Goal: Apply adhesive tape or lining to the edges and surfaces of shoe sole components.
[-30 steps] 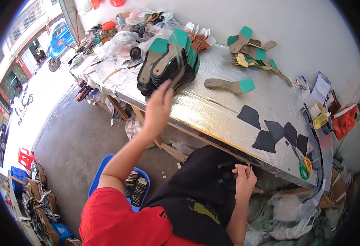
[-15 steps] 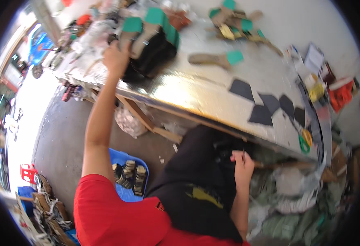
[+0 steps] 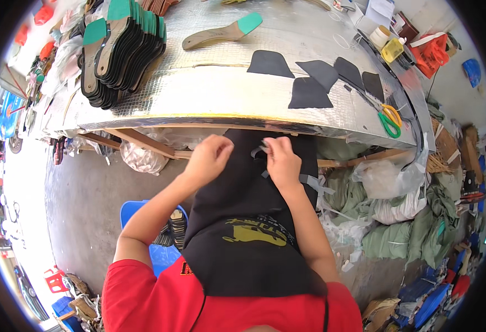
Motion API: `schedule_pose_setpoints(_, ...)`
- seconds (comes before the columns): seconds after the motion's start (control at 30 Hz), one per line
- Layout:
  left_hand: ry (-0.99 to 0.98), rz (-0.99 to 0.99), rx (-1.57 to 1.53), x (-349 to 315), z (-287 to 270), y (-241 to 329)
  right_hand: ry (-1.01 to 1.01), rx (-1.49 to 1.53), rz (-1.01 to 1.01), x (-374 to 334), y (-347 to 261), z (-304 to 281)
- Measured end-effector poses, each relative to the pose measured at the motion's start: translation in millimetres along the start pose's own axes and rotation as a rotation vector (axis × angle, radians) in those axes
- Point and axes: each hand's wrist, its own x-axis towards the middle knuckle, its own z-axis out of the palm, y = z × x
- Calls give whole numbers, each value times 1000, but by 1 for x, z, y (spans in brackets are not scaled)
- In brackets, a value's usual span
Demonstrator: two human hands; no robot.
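My left hand is over my lap, just short of the table edge, its fingertips drawn together; what they hold, if anything, is hidden. Close to its right, my right hand pinches a thin grey strip over the black apron. More grey strips lie on the lap by the right wrist. On the table, stacked shoe insoles with green heel or toe patches stand at the left. One single insole lies farther back. Several black cut pieces lie at the right.
Scissors with green and yellow handles lie near the table's right edge, beside a dark cable. A blue basin with stacked pieces stands on the floor. Plastic bags and green cloth are heaped at the right.
My left hand has left the insole stack and come back over my lap. My right hand has moved up and left toward it. The view has shifted.
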Motion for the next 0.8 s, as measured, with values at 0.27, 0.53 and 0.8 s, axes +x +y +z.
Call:
schedule_pose_setpoints(0.27, -228, -46, -126, 9, 32, 10, -40, 494, 189, 45, -15, -46)
schedule_pose_setpoints(0.53, -443, 291, -676, 40, 48, 94, -143, 1196, 289, 106, -77, -181)
schedule_pose_setpoints(0.8, -797, 135, -1006, 41, 70, 129, 53, 1486, 343, 122, -56, -217)
